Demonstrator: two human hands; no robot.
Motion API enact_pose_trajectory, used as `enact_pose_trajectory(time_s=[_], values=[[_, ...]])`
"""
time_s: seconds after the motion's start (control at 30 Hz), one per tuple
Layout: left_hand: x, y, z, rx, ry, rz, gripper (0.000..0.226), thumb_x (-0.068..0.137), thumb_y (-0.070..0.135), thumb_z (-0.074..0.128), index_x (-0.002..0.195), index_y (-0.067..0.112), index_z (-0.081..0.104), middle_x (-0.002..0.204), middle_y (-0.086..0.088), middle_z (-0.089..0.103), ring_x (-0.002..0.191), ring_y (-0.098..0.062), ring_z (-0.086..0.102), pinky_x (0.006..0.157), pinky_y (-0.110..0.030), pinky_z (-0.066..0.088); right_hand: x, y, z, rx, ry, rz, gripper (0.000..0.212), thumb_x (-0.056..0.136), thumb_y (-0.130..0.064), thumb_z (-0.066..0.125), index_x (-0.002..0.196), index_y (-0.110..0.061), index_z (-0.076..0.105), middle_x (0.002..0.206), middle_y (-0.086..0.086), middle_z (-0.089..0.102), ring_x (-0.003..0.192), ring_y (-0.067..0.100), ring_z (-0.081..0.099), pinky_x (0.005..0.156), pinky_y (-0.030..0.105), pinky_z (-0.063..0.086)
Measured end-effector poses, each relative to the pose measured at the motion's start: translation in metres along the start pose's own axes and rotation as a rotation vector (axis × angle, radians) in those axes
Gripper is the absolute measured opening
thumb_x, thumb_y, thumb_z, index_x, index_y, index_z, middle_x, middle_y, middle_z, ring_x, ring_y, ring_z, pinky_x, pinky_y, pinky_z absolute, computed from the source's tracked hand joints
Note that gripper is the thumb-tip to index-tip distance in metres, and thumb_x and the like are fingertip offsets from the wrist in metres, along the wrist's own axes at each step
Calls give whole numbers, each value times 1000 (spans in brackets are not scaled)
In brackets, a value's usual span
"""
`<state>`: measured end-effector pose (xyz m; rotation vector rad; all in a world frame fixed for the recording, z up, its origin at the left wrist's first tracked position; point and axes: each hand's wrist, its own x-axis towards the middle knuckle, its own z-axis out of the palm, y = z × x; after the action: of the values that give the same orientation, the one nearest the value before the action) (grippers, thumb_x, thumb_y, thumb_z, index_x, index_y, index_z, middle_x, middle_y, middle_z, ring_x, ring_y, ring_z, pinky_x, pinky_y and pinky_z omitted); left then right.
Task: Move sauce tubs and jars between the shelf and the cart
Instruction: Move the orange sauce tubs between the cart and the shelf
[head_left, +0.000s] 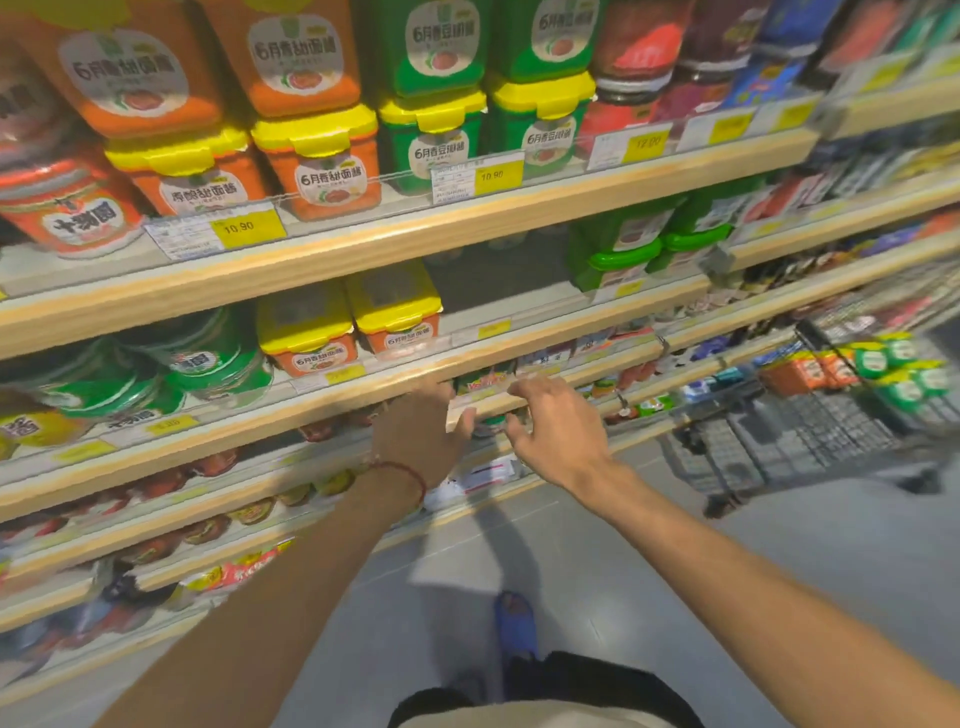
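Note:
Orange sauce tubs with yellow lids (322, 156) and green tubs with yellow lids (436, 135) stand stacked on the upper shelf. On the shelf below sit two orange tubs (395, 312), with a bare gap to their right and green tubs with green lids (623, 249) beyond it. My left hand (415, 436) and my right hand (556, 421) reach out side by side in front of the wooden shelf edge (363, 387), fingers loosely spread, holding nothing. The wire cart (831, 421) stands at the right with orange tubs (800, 371) and green tubs (904, 374) in it.
Red round jars (72, 213) sit at the upper left and green-lidded round jars (208, 358) at the middle left. Lower shelves hold small jars and packets. Grey floor lies between me and the cart. My blue shoe (514, 623) shows below.

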<state>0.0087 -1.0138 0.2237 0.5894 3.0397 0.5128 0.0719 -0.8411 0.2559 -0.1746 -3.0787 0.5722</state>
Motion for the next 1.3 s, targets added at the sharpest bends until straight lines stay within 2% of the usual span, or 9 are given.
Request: enact_pose_trajectory(time_s=[0.13, 0.2, 0.33, 0.47, 0.6, 0.73, 0.83, 1.03, 1.3], values=[[-12, 12, 21, -50, -3, 214, 32, 93, 45, 56, 98, 15, 63, 88, -3, 65, 81, -27, 64, 64, -39, 54, -38, 15, 2, -129, -28, 96, 41, 98, -37, 56, 132, -16, 64, 127, 6, 69, 119, 28, 60, 91, 40, 54], [-15, 22, 35, -51, 21, 337, 36, 90, 46, 53, 92, 11, 63, 78, -5, 63, 72, -30, 61, 56, -40, 52, -59, 27, 2, -157, -28, 143, 42, 97, -39, 56, 132, -16, 64, 126, 6, 69, 118, 27, 60, 91, 39, 52], [-17, 60, 56, 5, -4, 461, 42, 87, 49, 50, 93, 11, 66, 80, -5, 66, 70, -28, 62, 56, -36, 52, -96, 64, -5, -132, -16, 262, 39, 95, -38, 59, 126, -15, 66, 126, 6, 69, 118, 28, 59, 89, 39, 51], [-9, 115, 78, 100, -39, 551, 44, 87, 50, 49, 93, 12, 70, 84, -5, 70, 73, -28, 67, 59, -35, 56, -125, 115, -17, -118, 2, 404, 44, 94, -40, 58, 130, -16, 65, 125, 6, 69, 116, 30, 59, 86, 37, 49], [7, 190, 102, 109, -59, 684, 44, 89, 49, 52, 101, 11, 73, 83, -7, 69, 71, -32, 66, 57, -37, 55, -146, 187, -38, -151, 43, 516, 48, 95, -49, 54, 128, -16, 67, 125, 6, 70, 119, 28, 58, 92, 40, 51], [23, 291, 118, 166, -219, 649, 45, 97, 55, 44, 117, 19, 61, 105, -4, 64, 94, -28, 64, 70, -39, 53, -165, 269, -73, -122, 102, 592, 48, 98, -52, 54, 130, -18, 67, 128, 4, 68, 122, 28, 57, 98, 40, 48], [34, 367, 132, 153, -259, 670, 46, 99, 56, 42, 121, 20, 58, 114, -5, 63, 104, -29, 61, 80, -40, 50, -183, 334, -100, -131, 123, 610, 48, 96, -52, 56, 124, -15, 70, 122, 5, 70, 117, 30, 59, 94, 41, 50], [62, 505, 150, 198, -219, 709, 52, 100, 58, 39, 131, 19, 53, 122, -5, 61, 111, -29, 60, 84, -42, 50, -198, 458, -163, -179, 192, 638, 43, 94, -52, 59, 107, -14, 73, 104, 6, 70, 104, 30, 60, 86, 41, 50], [124, 627, 191, 163, -214, 738, 41, 99, 57, 43, 116, 22, 54, 110, -3, 62, 99, -26, 62, 77, -40, 54, -178, 586, -211, -196, 222, 665, 51, 95, -56, 55, 119, -13, 70, 109, 6, 68, 107, 28, 56, 87, 42, 48]])
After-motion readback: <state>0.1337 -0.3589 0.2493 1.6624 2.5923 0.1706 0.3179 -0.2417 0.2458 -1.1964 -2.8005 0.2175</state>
